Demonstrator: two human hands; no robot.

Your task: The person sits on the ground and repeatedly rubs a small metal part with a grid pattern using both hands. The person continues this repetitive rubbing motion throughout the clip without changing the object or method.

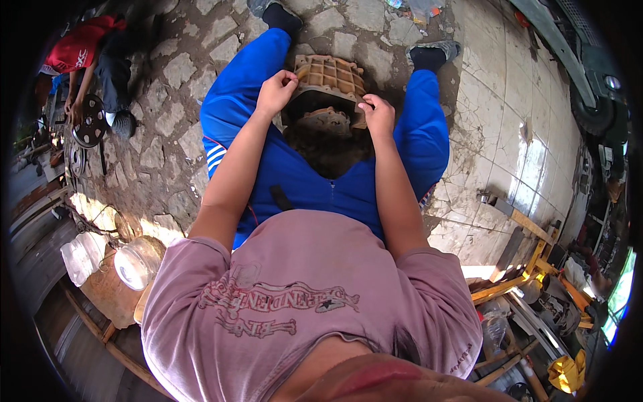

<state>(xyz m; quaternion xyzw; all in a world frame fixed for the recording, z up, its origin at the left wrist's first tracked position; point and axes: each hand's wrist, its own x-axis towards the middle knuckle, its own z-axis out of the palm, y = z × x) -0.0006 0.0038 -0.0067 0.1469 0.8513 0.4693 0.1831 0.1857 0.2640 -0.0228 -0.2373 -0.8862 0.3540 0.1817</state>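
A ribbed metal housing [329,72], brownish with rust and grime, stands on the ground between my blue-trousered legs. Its near side has a dark opening, with a rough, rusty part [327,120] showing inside or just in front of it. My left hand [276,92] is closed, with thumb and fingertips pinched at the housing's upper left edge. On the opposite edge, my right hand [379,115] closes its curled fingers on the rim. Shadow hides the lower part of the casting.
Paving stones [179,70] lie on the left, cracked pale tiles [495,127] on the right. A person in a red shirt [79,47] handles a black wheel [88,122] at far left. Clear containers [138,262] stand lower left; a vehicle tyre [595,114] is at right, near a yellow frame [536,258].
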